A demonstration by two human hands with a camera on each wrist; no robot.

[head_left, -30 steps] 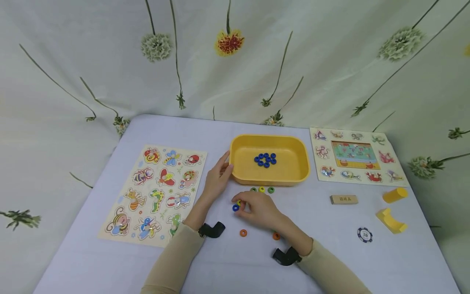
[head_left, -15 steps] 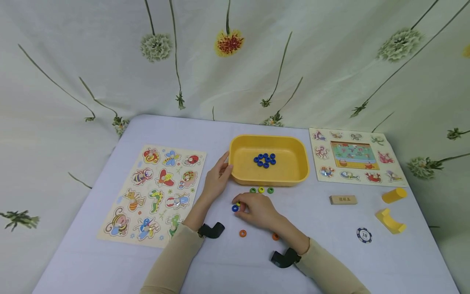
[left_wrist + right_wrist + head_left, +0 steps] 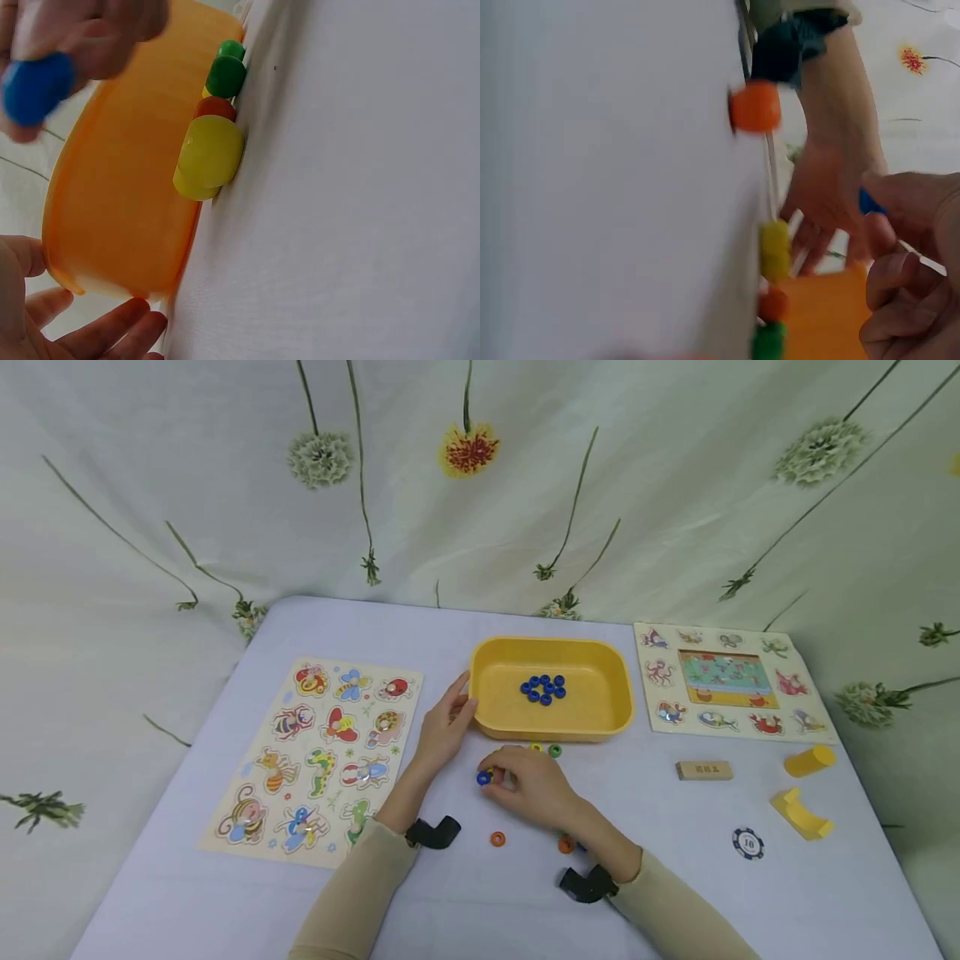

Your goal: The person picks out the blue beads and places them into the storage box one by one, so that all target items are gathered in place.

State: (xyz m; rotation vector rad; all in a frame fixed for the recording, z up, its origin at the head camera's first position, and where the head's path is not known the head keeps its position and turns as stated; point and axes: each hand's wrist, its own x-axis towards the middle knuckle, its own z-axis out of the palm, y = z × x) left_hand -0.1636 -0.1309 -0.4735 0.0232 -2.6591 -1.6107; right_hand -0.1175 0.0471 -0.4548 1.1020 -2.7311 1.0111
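My right hand (image 3: 531, 785) pinches a blue ring bead (image 3: 37, 88) between thumb and fingertips, held off the table in the left wrist view. My left hand (image 3: 442, 727) touches the left end of the yellow tray (image 3: 551, 733), its fingers extended along the wall. Several blue beads (image 3: 545, 699) lie together inside the tray. In front of it are a green bead (image 3: 555, 751) and a yellow bead (image 3: 536, 747), partly covered by the right hand. More yellow beads (image 3: 211, 152) show in the left wrist view. Nearer the front lie orange beads (image 3: 498, 839), one beside the right wrist.
A board of insect pictures (image 3: 318, 760) lies on the left. At the back right is a board of sea animals (image 3: 723, 681). Before it are a wooden block (image 3: 703, 770), a yellow cylinder (image 3: 810, 760), a yellow arch block (image 3: 801, 814) and a poker chip (image 3: 748, 843).
The right hand has taken the blue bead from the table and raised it slightly. It now covers one green bead by the tray. My left hand stays at the tray.
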